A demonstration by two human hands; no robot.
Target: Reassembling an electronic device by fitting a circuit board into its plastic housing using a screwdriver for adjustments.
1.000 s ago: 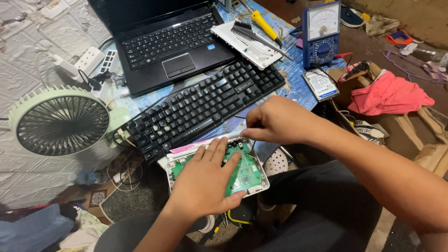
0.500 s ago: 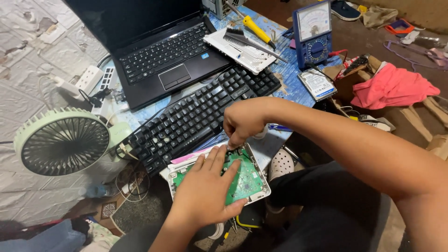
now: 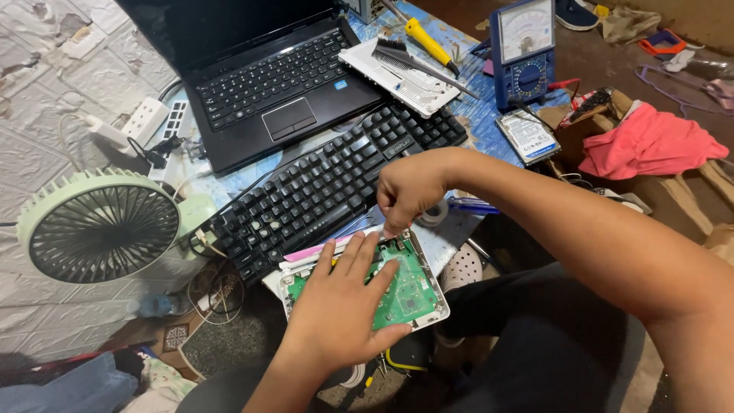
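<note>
The left hand lies flat, fingers spread, pressing on a green circuit board that sits in an opened white plastic casing at the near edge of the work surface, just in front of the black keyboard. The right hand is curled narrow, fingertips pinched together at the board's far corner; whatever it pinches is too small to make out. Judging by how things lie, the casing is already open and the board exposed, but the board is not yet lifted out, so the work looks to be in its middle stretch, with the removal or repair itself not yet finished

Behind the keyboard stands an open black laptop, with a small blue sticker on its palm rest. To its right lies a white vented cover, probably the casing's other half, with a black brush on it and a yellow-handled screwdriver beyond. A blue analog multimeter stands upright, its pale dial face on top. Below it lies a bare hard drive with a white rectangular label edged in blue; the print is too small to read. A pale green fan is at the left, a white power strip behind it, and a pink cloth at the right
</note>
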